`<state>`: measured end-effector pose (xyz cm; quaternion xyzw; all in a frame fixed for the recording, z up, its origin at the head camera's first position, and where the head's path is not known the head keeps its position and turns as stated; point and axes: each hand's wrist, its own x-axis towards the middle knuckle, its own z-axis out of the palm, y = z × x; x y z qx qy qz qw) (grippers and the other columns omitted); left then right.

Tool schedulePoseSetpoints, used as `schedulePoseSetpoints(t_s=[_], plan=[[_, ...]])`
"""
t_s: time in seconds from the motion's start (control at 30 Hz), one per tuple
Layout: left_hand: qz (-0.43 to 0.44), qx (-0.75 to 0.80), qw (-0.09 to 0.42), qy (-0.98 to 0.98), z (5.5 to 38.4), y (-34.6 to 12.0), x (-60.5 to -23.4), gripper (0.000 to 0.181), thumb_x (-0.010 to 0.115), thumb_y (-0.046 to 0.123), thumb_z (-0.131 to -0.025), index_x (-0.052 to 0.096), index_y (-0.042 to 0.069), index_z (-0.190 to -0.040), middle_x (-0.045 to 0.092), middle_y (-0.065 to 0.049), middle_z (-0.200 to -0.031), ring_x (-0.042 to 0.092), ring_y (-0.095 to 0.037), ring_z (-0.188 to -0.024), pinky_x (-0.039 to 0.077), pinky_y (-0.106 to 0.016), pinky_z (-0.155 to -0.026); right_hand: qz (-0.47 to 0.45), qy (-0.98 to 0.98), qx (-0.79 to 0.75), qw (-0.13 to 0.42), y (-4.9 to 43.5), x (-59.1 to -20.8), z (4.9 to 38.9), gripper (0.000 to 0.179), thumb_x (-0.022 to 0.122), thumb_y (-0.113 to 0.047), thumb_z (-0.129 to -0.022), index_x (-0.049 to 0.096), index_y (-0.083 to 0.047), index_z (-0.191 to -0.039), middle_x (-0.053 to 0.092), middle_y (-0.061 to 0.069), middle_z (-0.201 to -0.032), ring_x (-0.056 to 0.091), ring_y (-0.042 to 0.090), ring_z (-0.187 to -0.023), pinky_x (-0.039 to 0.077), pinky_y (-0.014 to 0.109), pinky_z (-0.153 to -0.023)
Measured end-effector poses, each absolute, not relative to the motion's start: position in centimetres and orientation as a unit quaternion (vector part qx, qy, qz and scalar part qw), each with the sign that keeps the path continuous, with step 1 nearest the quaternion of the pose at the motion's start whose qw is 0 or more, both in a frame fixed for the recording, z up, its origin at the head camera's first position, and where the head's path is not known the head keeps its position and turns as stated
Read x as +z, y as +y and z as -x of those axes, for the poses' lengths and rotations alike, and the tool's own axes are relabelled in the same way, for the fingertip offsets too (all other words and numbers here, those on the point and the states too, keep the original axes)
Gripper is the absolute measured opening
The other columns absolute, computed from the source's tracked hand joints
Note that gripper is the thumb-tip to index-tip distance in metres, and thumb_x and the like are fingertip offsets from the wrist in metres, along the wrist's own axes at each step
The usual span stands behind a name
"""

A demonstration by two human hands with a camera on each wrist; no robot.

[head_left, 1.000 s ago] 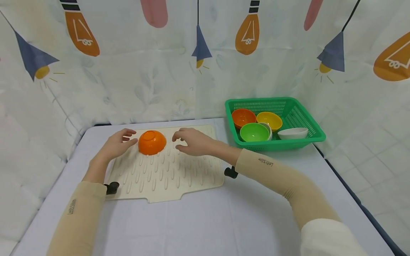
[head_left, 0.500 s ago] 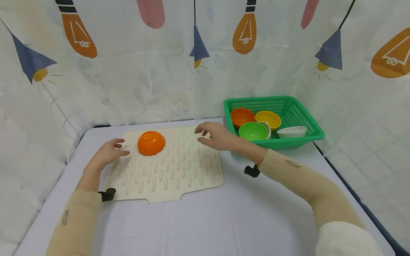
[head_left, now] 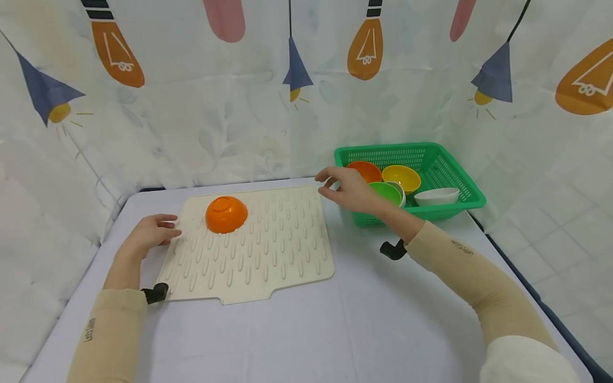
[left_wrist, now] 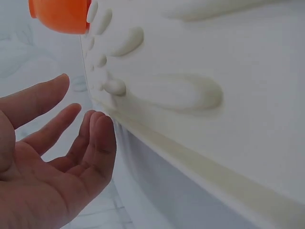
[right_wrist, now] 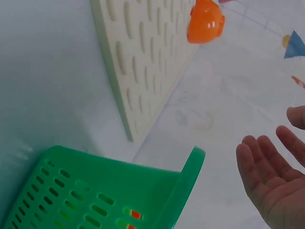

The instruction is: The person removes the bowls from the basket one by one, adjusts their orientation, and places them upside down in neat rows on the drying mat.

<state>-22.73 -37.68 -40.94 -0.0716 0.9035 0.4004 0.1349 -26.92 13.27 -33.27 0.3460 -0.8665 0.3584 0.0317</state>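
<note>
An orange bowl lies upside down on the far left part of a cream ridged drying mat. At the mat's left edge is my left hand, holding nothing, its fingers loosely bent. My right hand, also with nothing in it, hovers by the left side of a green plastic basket. Inside that basket are an orange bowl, a yellow bowl, a green bowl partly hidden by my hand, and white bowls. The right wrist view has the basket's wall below the open palm.
A white cloth covers the table. Behind it hangs a curtain printed with lamps and bulbs. Black wrist mounts sit on both forearms.
My right hand has moved right from beside the orange bowl to the basket. The left hand has drawn away from the bowl, left and toward me. The bowl has stayed on the mat.
</note>
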Motion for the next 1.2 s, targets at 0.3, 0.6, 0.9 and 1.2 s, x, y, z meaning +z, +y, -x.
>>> schedulePoseSetpoints(t_s=[0.3, 0.6, 0.9, 1.2], plan=[[0.079, 0.422, 0.162, 0.888, 22.8, -38.8, -41.7, 0.066, 0.063, 0.006, -0.098, 0.029, -0.018, -0.150, 0.040, -0.039, -0.146, 0.060, -0.007, -0.095, 0.058, -0.028, -0.083, -0.300, -0.875, 0.378, 0.037, 16.0, -32.4, 27.5, 0.028, 0.066, -0.016, -0.101, 0.066, -0.003, -0.126, 0.067, 0.009, -0.125, 0.066, 0.024, -0.105, 0.056, 0.037, -0.088], [0.069, 0.435, 0.182, 0.879, 22.9, -39.5, -42.1, 0.072, 0.066, -0.002, -0.093, 0.027, -0.018, -0.151, 0.036, -0.038, -0.150, 0.060, -0.007, -0.096, 0.057, -0.026, -0.082, -0.246, -0.875, 0.417, 0.016, 18.7, -31.9, 28.6, 0.036, 0.058, -0.028, -0.107, 0.062, -0.003, -0.132, 0.066, 0.013, -0.124, 0.062, 0.028, -0.108, 0.054, 0.040, -0.089], [0.068, 0.437, 0.190, 0.877, 23.2, -39.8, -42.2, 0.071, 0.066, -0.004, -0.093, 0.028, -0.017, -0.151, 0.038, -0.036, -0.148, 0.061, -0.009, -0.095, 0.057, -0.026, -0.081, -0.198, -0.870, 0.452, -0.013, 21.3, -31.2, 29.9, 0.047, 0.045, -0.043, -0.110, 0.059, -0.005, -0.135, 0.064, 0.014, -0.117, 0.062, 0.025, -0.101, 0.054, 0.031, -0.082], [0.063, 0.439, 0.183, 0.877, 23.4, -39.9, -42.6, 0.071, 0.067, -0.005, -0.091, 0.030, -0.017, -0.151, 0.040, -0.036, -0.146, 0.061, -0.007, -0.092, 0.057, -0.026, -0.080, -0.135, -0.889, 0.435, -0.051, 24.7, -30.9, 31.8, 0.058, 0.041, -0.049, -0.109, 0.048, -0.004, -0.145, 0.054, 0.018, -0.136, 0.055, 0.032, -0.121, 0.051, 0.046, -0.098]])
